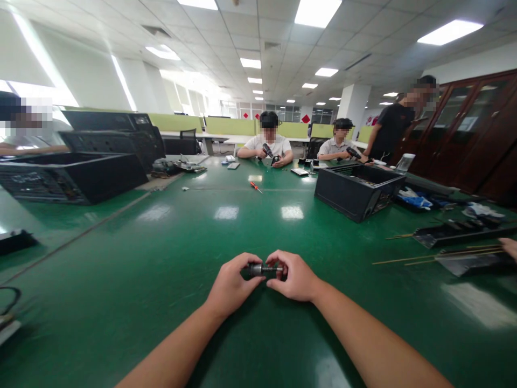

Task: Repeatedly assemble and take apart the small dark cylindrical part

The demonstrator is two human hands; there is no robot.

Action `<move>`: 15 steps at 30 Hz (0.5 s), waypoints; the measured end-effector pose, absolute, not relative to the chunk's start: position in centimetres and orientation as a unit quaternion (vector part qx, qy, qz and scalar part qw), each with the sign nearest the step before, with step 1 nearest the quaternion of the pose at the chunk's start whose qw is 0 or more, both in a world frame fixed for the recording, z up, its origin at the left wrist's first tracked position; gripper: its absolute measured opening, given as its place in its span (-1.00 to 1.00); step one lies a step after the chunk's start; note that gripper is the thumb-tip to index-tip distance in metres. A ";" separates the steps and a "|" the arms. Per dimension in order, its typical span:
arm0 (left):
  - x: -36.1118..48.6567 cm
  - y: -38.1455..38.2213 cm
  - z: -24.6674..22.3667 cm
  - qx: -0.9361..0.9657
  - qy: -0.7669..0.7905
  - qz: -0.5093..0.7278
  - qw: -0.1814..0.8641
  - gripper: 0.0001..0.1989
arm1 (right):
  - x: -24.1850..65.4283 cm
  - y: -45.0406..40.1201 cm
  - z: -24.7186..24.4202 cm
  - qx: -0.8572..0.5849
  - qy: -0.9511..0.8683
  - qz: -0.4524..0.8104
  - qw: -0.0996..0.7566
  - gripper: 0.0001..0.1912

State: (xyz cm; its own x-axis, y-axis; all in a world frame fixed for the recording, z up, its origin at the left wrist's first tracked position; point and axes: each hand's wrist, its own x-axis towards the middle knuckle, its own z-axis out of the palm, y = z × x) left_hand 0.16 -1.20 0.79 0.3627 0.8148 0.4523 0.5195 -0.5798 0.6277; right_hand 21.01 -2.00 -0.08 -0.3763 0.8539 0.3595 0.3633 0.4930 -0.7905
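Head view: silvery, dark-ended cylinder [256,269] with a thin shaft [270,269].

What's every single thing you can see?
Table: one, green, in front
Metal piece: one, silver, centre front
Screwdriver: one, red, mid-table
Cases and panels: several, black, left and right
Small items: many, mixed colours, scattered
Thin rods: several, gold, right side
Cabinets: several, brown, far right
Dividers: several, green, background
Chairs: two, black, background
Ceiling lights: several, white, overhead
Other people: four, pale or dark tops, around table
Other hand: one, bare, right edge
Left grip, right grip: two, bare, holding metal piece
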 end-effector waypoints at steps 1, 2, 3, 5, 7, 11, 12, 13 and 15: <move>0.1 -1.2 0.8 0.801 0.416 0.384 0.194 -0.78 | 21.0 -2.1 0.0 -0.399 -0.777 0.288 0.393 -0.61; 0.1 -1.2 0.7 0.800 0.417 0.386 0.194 -0.78 | 21.0 -2.1 0.1 -0.400 -0.782 0.268 0.395 -0.64; 0.1 -1.3 0.7 0.798 0.417 0.388 0.195 -0.78 | 21.0 -2.2 0.2 -0.401 -0.787 0.250 0.397 -0.66; 0.1 -1.3 0.6 0.799 0.415 0.388 0.196 -0.80 | 21.1 -2.2 0.2 -0.401 -0.792 0.224 0.403 -0.68; 0.2 -1.4 0.6 0.803 0.410 0.385 0.197 -0.82 | 21.2 -2.2 0.3 -0.400 -0.795 0.210 0.405 -0.70; 0.4 -1.5 0.6 0.807 0.408 0.380 0.194 -0.82 | 21.3 -2.2 0.3 -0.399 -0.802 0.201 0.395 -0.80; 0.4 -1.5 0.6 0.808 0.408 0.378 0.193 -0.82 | 21.3 -2.1 0.3 -0.398 -0.804 0.200 0.393 -0.81; 0.4 -1.5 0.6 0.809 0.407 0.377 0.192 -0.81 | 21.3 -2.1 0.3 -0.397 -0.806 0.198 0.392 -0.83; 0.4 -1.5 0.6 0.811 0.405 0.377 0.190 -0.81 | 21.3 -2.1 0.3 -0.395 -0.809 0.194 0.391 -0.85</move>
